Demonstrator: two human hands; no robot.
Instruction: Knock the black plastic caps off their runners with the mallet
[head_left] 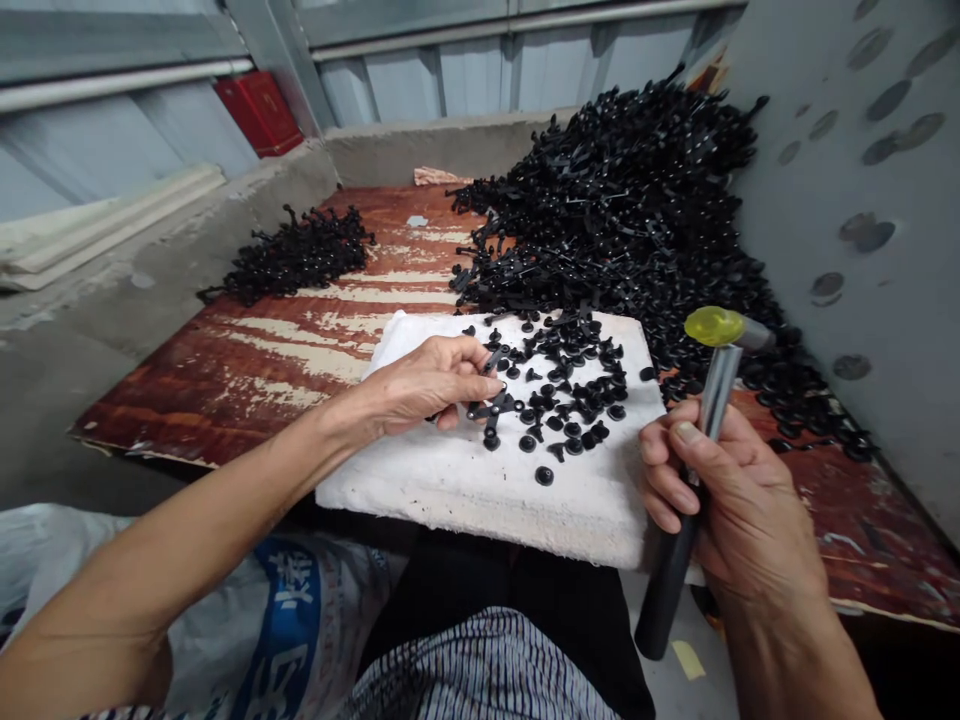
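Observation:
My right hand (720,470) is wrapped round a mallet (721,385) with a yellow face, a metal neck and a black grip, its head raised at the right of the white padded cloth (420,490). Over the cloth, my left hand (442,380) pinches a small black plastic part (495,402) with several arms and round ends. Many loose black round-headed plugs (566,385) lie scattered on the cloth, just right of my left fingertips. One plug (544,476) sits apart near the front. My left fingers hide some of the held part.
A tall heap of black plastic parts (615,190) covers the back right of the worn red-brown board (300,340). At the back left is a smaller pile (296,255). A red box (259,112) stands on the ledge. Printed sacks (300,620) lie below left; a grey panel (862,250) rises at right.

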